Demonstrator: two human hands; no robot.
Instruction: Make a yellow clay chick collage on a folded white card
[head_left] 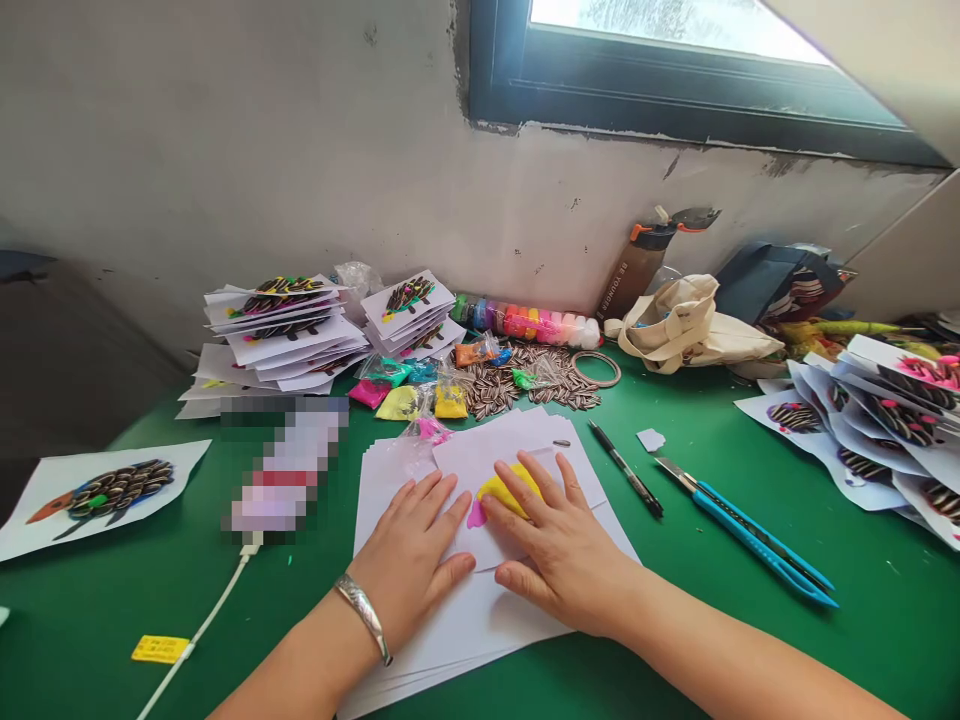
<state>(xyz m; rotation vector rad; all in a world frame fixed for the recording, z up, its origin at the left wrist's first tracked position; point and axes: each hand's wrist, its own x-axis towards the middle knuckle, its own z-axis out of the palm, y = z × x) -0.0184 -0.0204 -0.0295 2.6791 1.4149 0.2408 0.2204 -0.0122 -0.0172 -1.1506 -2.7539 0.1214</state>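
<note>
A stack of white paper [480, 640] lies in front of me, with a smaller white sheet [487, 450] on top. On that sheet is a flattened yellow clay shape [511, 488] with a small pink clay piece [477, 514] at its lower left. My right hand [562, 550] lies over the yellow clay, fingers spread, covering part of it. My left hand [412, 550], with a silver bracelet [364, 617] at the wrist, rests flat on the paper left of the clay, fingers apart and holding nothing. One sunflower seed [561, 443] sits near the sheet's top right.
A black pen [626, 470] and a blue utility knife [757, 540], blade showing, lie right of the paper. Behind are clay packets [399, 403], a seed pile [491, 388] and a tape ring [596, 370]. Stacks of seed pictures [300, 340] stand left and right. A cable [217, 605] crosses the left.
</note>
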